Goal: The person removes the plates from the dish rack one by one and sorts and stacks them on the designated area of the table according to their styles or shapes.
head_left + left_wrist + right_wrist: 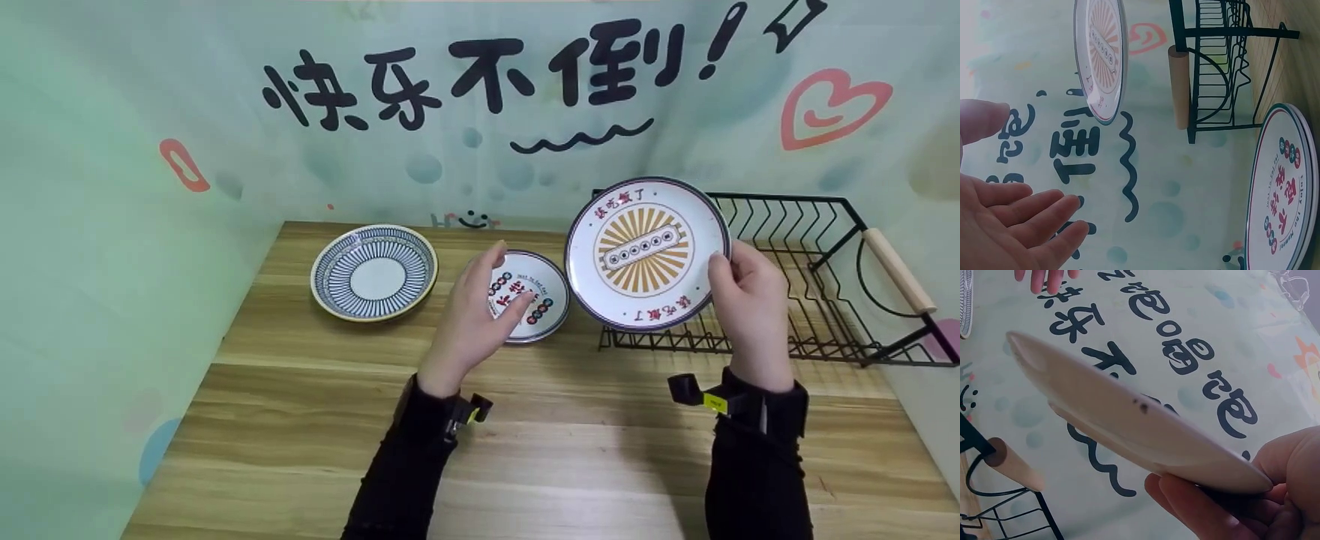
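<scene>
A: Over the wooden table [300, 420], we hold the sunburst plate [646, 253] upright in our right hand [750, 307], its printed face turned toward us. Thumb on the front rim, fingers curled behind its pale underside, as the right wrist view shows.

B: And it hangs clear of the table, just in front of the left end of the black wire dish rack [810, 285]. Our left hand [480, 307] holds nothing: fingers relaxed and slightly spread, palm facing the raised plate.

A: That hand hovers above the small plate [536, 296], which lies flat on the table with red characters and coloured dots on it. From the head view we cannot tell whether the fingertips touch it; the left wrist view shows them apart from it.

B: Further left lies the blue striped plate [373, 272], flat and well apart from both hands.

A: The rack has a wooden handle [898, 270] at its right end. Behind everything hangs a pale green backdrop [112, 187] with large black characters.
</scene>
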A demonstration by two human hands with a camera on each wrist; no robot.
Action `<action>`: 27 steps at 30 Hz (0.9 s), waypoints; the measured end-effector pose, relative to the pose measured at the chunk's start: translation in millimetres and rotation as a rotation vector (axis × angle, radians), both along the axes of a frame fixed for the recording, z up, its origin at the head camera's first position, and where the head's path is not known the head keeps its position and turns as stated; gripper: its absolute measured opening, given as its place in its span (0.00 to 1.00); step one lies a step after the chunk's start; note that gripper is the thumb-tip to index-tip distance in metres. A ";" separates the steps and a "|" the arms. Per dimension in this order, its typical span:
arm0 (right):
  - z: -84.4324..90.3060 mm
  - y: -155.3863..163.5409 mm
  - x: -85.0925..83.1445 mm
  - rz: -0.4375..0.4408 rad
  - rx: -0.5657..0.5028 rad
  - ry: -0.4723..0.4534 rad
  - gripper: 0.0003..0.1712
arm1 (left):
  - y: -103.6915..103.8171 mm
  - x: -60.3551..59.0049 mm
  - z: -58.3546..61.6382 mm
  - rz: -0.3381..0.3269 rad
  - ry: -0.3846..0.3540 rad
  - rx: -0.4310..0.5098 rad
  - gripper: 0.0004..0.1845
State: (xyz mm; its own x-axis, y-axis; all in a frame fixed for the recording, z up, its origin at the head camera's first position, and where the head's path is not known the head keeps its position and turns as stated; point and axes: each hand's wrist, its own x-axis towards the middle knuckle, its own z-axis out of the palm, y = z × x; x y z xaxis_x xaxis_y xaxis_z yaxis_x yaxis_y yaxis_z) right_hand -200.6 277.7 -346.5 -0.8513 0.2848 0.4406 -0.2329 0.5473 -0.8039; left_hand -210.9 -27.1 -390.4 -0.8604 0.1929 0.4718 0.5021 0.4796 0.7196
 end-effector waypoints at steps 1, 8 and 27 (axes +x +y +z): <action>-1.4 -0.4 0.0 0.008 -0.002 0.000 0.12 | -0.4 -0.3 -0.3 0.001 -0.001 0.004 0.39; -9.6 -4.9 -0.3 0.078 0.012 0.057 0.13 | -2.8 -3.0 -2.6 -0.004 -0.007 0.024 0.39; -18.9 -19.4 3.0 0.178 -0.048 0.079 0.11 | -1.2 -10.6 -9.5 -0.001 -0.089 0.034 0.36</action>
